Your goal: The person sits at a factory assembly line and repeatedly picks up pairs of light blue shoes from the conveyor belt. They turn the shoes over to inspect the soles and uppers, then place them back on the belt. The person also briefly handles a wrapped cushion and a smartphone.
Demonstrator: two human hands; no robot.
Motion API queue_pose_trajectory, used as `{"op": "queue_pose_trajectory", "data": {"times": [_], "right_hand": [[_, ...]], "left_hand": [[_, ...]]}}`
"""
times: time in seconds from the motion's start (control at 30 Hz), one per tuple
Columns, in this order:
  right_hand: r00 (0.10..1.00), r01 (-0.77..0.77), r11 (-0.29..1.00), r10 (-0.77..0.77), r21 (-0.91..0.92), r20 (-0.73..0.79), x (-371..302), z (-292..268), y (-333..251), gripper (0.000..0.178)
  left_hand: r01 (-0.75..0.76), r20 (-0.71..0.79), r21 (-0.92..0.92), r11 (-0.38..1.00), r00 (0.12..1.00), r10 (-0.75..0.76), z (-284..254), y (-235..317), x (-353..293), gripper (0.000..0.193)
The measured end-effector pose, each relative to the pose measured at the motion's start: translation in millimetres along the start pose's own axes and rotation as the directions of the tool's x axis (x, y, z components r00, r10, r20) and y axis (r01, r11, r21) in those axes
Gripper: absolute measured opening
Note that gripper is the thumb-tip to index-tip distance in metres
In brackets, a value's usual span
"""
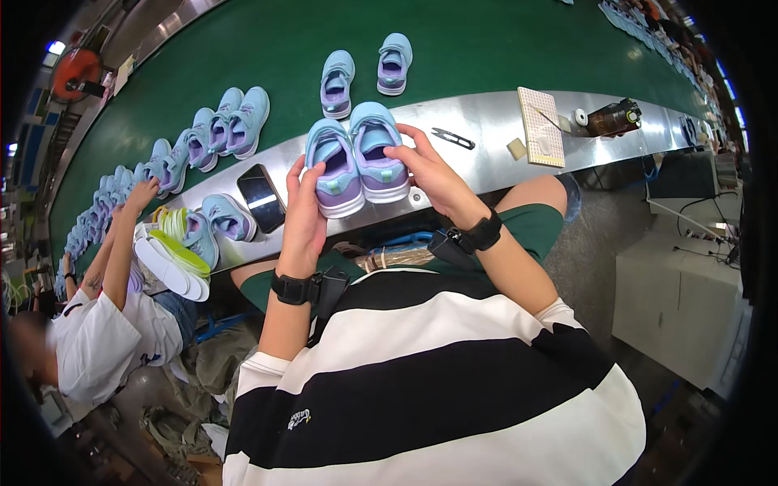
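Side by side, heels toward me, two light-blue and lilac sneakers are held up over the metal ledge. My left hand grips the left sneaker, its thumb at the collar. Around the right sneaker closes my right hand, with the thumb at its heel opening. The two shoes touch along their inner sides, and their toes point away from me. Beyond them, another pair of matching sneakers stands apart on the green conveyor belt.
Left of me lie a black phone, loose sneakers and white and lime insoles. Snips, a notepad and a dark bottle rest on the ledge at right. A co-worker reaches toward a row of sneakers.
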State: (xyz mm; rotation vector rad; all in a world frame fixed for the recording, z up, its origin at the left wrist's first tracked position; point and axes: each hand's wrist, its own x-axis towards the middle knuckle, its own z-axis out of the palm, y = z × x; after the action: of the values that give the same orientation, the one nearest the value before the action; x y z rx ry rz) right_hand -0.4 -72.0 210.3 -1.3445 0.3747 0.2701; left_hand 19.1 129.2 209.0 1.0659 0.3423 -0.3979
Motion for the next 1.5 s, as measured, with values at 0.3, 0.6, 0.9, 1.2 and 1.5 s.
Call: {"op": "queue_pose_trajectory", "data": {"times": [0.3, 0.6, 0.9, 1.2, 1.5], "right_hand": [[0.983, 0.161, 0.796, -0.182, -0.583, 0.023, 27.9, -32.0, 74.5, 0.06], [0.244, 0.856, -0.431, -0.151, -0.286, 0.958, 62.0, -14.0, 72.3, 0.012], [0.362, 0.721, -0.483, -0.35, -0.497, 0.864, 44.7, 17.4, 6.0, 0.012], [0.724, 0.521, 0.376, -0.67, -0.766, 0.164, 146.6, 38.7, -131.1, 0.028], [0.524, 0.344, 0.211, -0.852, -0.915, 0.001, 260.4, -10.6, -254.0, 0.043]], "left_hand": [[0.123, -0.048, 0.755, 0.644, 0.99, -0.132, -79.4, -65.7, 59.8, 0.053], [-0.022, 0.086, 0.623, 0.782, 0.996, -0.04, -121.7, -105.1, 85.3, 0.056], [-0.53, 0.251, 0.804, 0.271, 0.715, 0.652, -130.5, -98.4, 79.8, 0.008], [-0.544, 0.303, 0.812, 0.212, 0.703, 0.643, -136.3, -102.0, 82.3, 0.018], [-0.544, 0.323, 0.82, 0.179, 0.697, 0.64, -139.0, -95.4, 77.7, 0.018]]}}
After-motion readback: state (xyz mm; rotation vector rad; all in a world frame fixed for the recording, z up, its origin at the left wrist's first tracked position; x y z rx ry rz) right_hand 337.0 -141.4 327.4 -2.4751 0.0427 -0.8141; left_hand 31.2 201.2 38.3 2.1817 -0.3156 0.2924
